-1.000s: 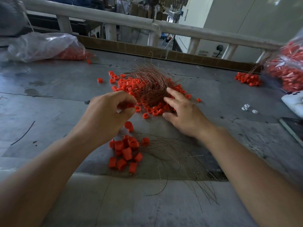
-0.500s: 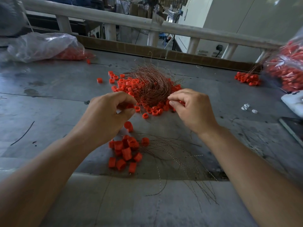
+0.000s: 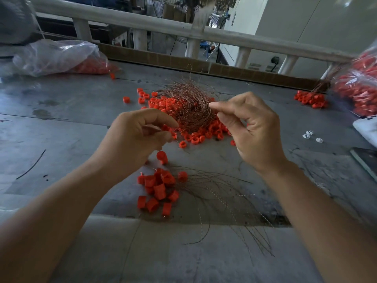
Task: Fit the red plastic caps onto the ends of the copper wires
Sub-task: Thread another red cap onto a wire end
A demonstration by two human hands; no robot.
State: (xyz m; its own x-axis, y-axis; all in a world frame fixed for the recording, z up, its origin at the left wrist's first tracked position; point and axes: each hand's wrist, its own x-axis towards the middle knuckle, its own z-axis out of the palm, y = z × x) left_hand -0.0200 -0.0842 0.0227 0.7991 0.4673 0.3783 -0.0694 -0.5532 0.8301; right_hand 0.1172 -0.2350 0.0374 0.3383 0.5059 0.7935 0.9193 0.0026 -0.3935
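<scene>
Head view, looking down on the grey worktop [image 3: 71,129]. The left hand [image 3: 138,137] hovers mid-frame, fingers curled in, thumb against the fingertips. A speck of red shows there, but I cannot tell whether it is a held cap. The right hand [image 3: 253,127] is up beside it, thumb and forefinger pinched tight at the right edge of the copper wires [image 3: 189,103], the other fingers curled. That tangle sits in the middle of the worktop, ringed by loose red caps [image 3: 195,137]. Nearer the person, below the left hand, lies a small heap of caps [image 3: 159,188] with thin wires [image 3: 214,190] fanning off to the right. There is a clear bag [image 3: 55,56] of red caps far left, another bag [image 3: 361,86] far right, and a white railing [image 3: 142,23] behind.
</scene>
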